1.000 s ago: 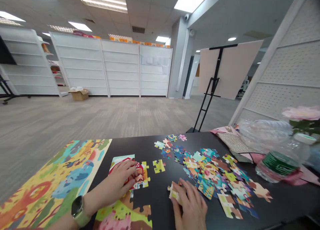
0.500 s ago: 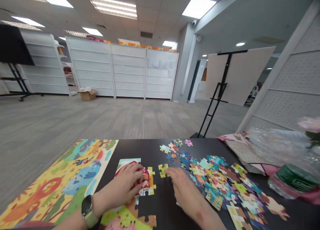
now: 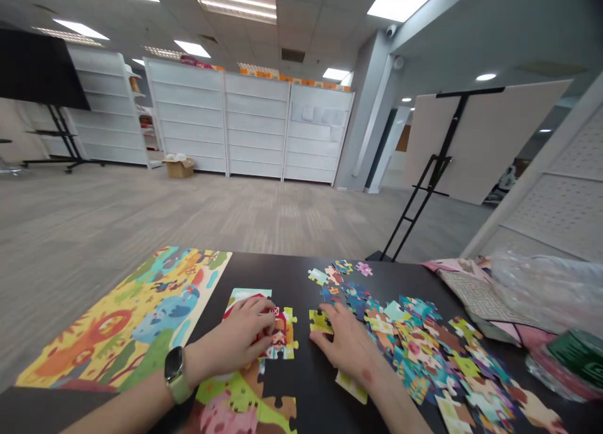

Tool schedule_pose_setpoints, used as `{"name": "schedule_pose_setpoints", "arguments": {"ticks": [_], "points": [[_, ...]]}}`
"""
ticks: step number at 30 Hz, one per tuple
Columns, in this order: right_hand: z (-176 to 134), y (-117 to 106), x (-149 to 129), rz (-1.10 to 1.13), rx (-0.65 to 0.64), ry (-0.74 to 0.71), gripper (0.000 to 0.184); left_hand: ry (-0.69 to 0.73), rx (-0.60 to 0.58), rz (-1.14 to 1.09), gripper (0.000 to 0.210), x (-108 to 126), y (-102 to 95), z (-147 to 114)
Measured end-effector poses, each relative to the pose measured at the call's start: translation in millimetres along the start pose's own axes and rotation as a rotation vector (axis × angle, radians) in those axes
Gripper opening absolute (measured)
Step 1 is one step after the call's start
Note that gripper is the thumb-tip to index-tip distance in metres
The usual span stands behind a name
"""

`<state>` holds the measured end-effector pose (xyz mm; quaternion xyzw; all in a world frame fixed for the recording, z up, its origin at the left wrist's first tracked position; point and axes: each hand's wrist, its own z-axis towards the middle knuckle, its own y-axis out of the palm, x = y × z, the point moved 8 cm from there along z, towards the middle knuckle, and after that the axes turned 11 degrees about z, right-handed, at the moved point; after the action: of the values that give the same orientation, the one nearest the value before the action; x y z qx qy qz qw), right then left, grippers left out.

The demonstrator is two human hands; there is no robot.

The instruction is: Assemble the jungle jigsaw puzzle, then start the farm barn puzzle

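Observation:
My left hand (image 3: 249,330), with a watch on the wrist, lies curled over a joined puzzle section (image 3: 281,343) showing a red barn and a bearded figure, partly covering it. Its thumb and fingertips press on the section. My right hand (image 3: 348,343) has thumb and index finger at the edges of a yellow-green puzzle piece (image 3: 320,321), which lies a little right of that section. Below my left hand is another joined part (image 3: 235,402) with a pink pig. Under my right wrist a light green piece (image 3: 351,387) is partly hidden.
A heap of loose puzzle pieces (image 3: 431,352) covers the table's right side. A colourful animal picture sheet (image 3: 127,321) lies on the left. Clear plastic wrapping (image 3: 537,289), a patterned cloth bag (image 3: 475,299) and a green-labelled container (image 3: 575,358) sit at the far right.
The view has shifted slightly. My right hand has opened out from behind the yellow-green piece to set thumb and finger about it. The light green piece under the wrist shows more. My left hand stays put.

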<state>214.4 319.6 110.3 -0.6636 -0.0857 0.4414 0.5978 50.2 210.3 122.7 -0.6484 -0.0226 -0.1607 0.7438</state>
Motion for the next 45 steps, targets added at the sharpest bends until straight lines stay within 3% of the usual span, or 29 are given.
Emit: {"name": "schedule_pose_setpoints", "arguments": {"ticks": [7, 13, 22, 29, 34, 45], "points": [[3, 2, 9, 0.151, -0.014, -0.033, 0.027, 0.005, 0.009, 0.003, 0.017, 0, -0.8, -1], [9, 10, 0, 0.208, -0.019, -0.181, 0.018, 0.02, 0.02, 0.02, 0.02, 0, 1.3, 0], [13, 18, -23, 0.149, 0.027, -0.19, 0.02, 0.017, 0.026, 0.032, 0.018, -1, 2.5, -1], [15, 19, -27, 0.096, 0.024, -0.21, 0.024, 0.008, 0.01, 0.039, 0.019, 0, 2.5, 0], [13, 20, -33, 0.102, 0.005, -0.258, 0.038, 0.001, 0.003, 0.045, 0.019, -1, 4.1, 0], [11, 20, -28, 0.163, -0.016, -0.281, 0.04, 0.006, -0.005, 0.044, 0.017, -1, 5.7, -1]]}}
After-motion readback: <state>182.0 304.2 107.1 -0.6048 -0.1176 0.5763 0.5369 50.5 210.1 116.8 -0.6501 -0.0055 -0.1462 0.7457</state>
